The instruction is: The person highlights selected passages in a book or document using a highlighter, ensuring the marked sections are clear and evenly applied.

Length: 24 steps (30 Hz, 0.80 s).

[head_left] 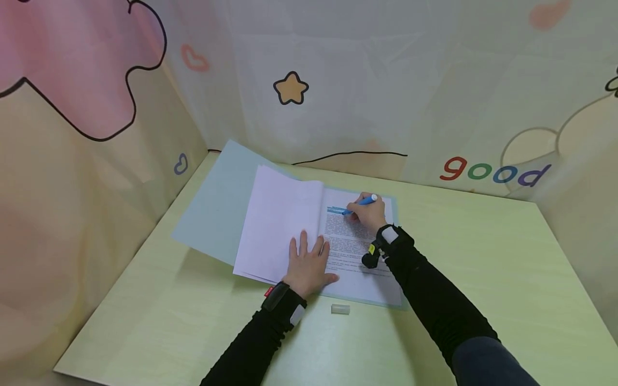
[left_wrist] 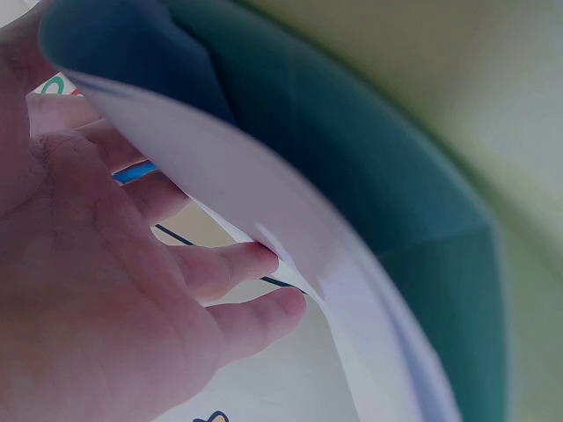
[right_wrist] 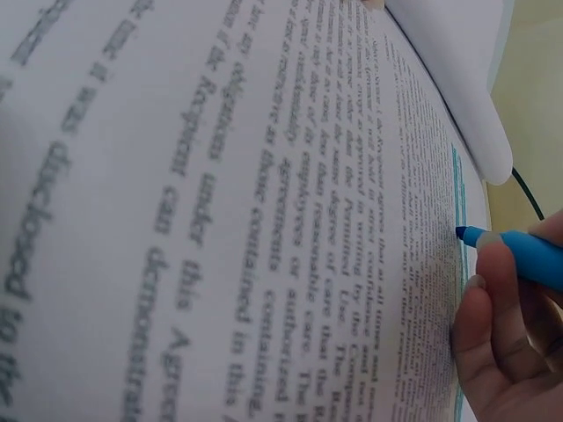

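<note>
A blue highlighter (head_left: 369,199) is pinched between the fingers of my right hand (head_left: 369,214). Its dark blue tip meets the printed page (right_wrist: 264,176), by blue lines (right_wrist: 458,189) drawn over the text near the page's top. My left hand (head_left: 308,268) lies flat with spread fingers across the fold, between the blank left page (head_left: 282,220) and the printed one. Both pages belong to an open document with a light blue cover (head_left: 212,209). In the left wrist view, the turned sheets (left_wrist: 255,185) bow up beside the fingers.
A small pale cylinder (head_left: 340,309) lies on the light wooden table (head_left: 483,268) just below the document. Behind the table hangs a printed cloth (head_left: 347,96) with a star and the word "good". The cover's left part overhangs toward the table's left edge.
</note>
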### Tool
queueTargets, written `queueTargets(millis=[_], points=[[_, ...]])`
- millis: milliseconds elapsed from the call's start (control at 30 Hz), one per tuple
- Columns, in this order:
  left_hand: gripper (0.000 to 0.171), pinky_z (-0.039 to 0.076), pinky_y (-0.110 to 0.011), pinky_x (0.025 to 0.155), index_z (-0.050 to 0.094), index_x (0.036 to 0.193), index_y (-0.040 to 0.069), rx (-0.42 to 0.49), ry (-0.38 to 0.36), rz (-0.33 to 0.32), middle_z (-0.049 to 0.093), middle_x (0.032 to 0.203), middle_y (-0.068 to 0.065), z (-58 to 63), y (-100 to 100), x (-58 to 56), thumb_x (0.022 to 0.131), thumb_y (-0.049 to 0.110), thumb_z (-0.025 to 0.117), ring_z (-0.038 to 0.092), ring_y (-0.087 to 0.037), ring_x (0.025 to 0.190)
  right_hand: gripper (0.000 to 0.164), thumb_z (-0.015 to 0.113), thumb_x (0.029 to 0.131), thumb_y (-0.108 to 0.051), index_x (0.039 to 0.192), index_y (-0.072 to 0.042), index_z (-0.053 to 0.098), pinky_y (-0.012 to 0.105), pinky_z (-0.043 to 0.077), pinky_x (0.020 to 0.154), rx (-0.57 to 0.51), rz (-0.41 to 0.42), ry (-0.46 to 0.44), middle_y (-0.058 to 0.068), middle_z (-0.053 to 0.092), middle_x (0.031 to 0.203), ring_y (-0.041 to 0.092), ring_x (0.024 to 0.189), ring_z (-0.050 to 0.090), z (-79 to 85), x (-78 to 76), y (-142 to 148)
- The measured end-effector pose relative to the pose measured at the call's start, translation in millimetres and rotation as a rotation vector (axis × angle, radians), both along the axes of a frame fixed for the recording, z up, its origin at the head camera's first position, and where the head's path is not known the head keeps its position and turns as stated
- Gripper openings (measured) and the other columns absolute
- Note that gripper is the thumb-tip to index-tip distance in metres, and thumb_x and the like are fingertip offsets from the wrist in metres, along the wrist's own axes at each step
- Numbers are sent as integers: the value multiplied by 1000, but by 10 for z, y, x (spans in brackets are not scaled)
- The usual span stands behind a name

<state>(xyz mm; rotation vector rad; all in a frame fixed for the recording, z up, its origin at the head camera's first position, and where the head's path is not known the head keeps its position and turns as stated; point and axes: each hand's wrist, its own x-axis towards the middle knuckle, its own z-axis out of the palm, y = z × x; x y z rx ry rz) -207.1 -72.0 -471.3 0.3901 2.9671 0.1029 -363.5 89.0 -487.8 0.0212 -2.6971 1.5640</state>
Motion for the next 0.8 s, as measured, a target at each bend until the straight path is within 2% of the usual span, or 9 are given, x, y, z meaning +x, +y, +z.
queueTargets(millis=[333, 800], points=[[81, 15, -61, 110, 35, 143, 11, -2, 9, 0, 31, 153, -9, -12, 0, 1, 81, 59, 55, 11, -44, 137, 21, 69, 77, -18, 67, -5, 55, 22, 52, 51, 6, -10, -15, 13, 70, 66, 17, 54, 65, -49, -32, 38], [81, 14, -60, 111, 34, 144, 12, -10, -1, 3, 30, 153, -8, 3, 2, -2, 81, 60, 54, 10, -43, 137, 21, 68, 77, -15, 66, -4, 54, 23, 51, 51, 20, -11, -14, 21, 71, 72, 22, 56, 66, 6, -19, 59]])
